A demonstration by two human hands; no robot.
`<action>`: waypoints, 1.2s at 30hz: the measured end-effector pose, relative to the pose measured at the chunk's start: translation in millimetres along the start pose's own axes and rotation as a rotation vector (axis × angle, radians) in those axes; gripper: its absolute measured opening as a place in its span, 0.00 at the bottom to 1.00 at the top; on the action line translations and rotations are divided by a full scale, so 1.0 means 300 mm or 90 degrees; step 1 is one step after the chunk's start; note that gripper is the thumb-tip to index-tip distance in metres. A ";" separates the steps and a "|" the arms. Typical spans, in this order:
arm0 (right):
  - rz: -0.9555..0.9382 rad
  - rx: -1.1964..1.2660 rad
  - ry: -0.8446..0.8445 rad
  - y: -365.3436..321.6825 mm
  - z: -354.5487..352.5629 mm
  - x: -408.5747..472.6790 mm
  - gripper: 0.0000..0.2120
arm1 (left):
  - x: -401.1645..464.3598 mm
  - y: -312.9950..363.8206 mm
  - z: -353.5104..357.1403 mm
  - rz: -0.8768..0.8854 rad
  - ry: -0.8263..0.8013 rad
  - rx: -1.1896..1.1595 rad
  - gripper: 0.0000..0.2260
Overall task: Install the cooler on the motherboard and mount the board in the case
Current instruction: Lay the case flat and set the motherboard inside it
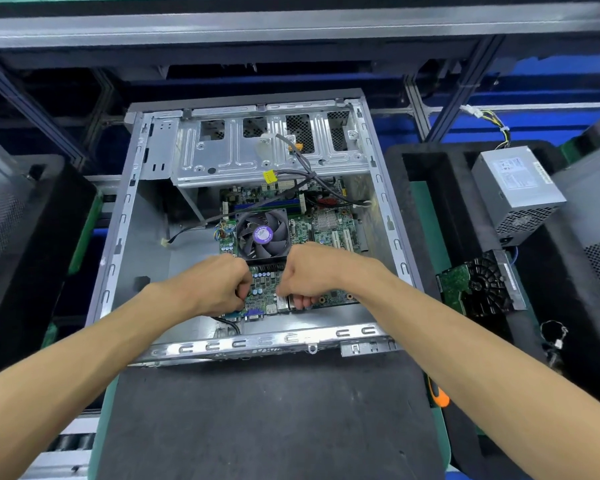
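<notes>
Motherboard, green and densely populated, lies flat inside the open case, its port edge toward the near rail. Cooler sits on the board's middle, a dark fan with a purple hub label. Above it, a silver drive cage spans the case's far end, with grey cables and a yellow connector draped over it.

The case rests on a dark foam mat covering a green worktop. To the right, a black foam tray carries a grey power supply and a hard drive lying circuit side up; an orange-handled tool shows beside the right forearm. Beyond stand metal frame rails and blue panels.

Both hands reach into the case over the board's near part. The left hand is curled, fingertips pinching at the board near its left edge. The right hand is likewise curled, fingers gripping the board just below the cooler.
</notes>
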State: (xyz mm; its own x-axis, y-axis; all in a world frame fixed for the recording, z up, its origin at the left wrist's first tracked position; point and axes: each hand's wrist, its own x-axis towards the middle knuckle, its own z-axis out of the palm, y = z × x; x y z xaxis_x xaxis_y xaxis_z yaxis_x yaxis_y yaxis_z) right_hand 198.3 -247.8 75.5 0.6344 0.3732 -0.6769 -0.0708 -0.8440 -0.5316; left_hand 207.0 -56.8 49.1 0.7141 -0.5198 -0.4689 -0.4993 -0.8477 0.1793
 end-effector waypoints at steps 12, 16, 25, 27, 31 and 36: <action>0.007 0.043 0.247 0.057 -0.043 -0.019 0.17 | -0.051 -0.035 -0.036 -0.143 0.055 -0.141 0.13; 0.014 -0.036 0.367 0.066 -0.076 -0.007 0.14 | -0.066 -0.065 -0.065 -0.202 0.238 -0.256 0.21; -0.103 -0.166 0.192 0.011 -0.125 0.089 0.57 | 0.060 -0.065 -0.091 -0.085 0.199 -0.132 0.51; -0.110 -0.183 0.207 0.013 -0.113 0.105 0.54 | 0.081 -0.068 -0.092 -0.071 0.168 -0.157 0.51; -0.142 -0.213 0.278 0.013 -0.121 0.115 0.44 | 0.089 -0.082 -0.099 -0.036 0.174 -0.214 0.48; -0.141 -0.218 0.286 0.021 -0.128 0.092 0.49 | 0.072 -0.075 -0.100 -0.014 0.202 -0.231 0.44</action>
State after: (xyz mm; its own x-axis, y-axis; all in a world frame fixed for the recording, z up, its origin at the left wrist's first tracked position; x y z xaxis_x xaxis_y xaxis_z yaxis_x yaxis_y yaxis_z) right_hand 245.1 -257.5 73.1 0.8740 0.4181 -0.2476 0.3046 -0.8684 -0.3913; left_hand 248.5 -52.1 61.0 0.8652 -0.4599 -0.1996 -0.3186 -0.8118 0.4894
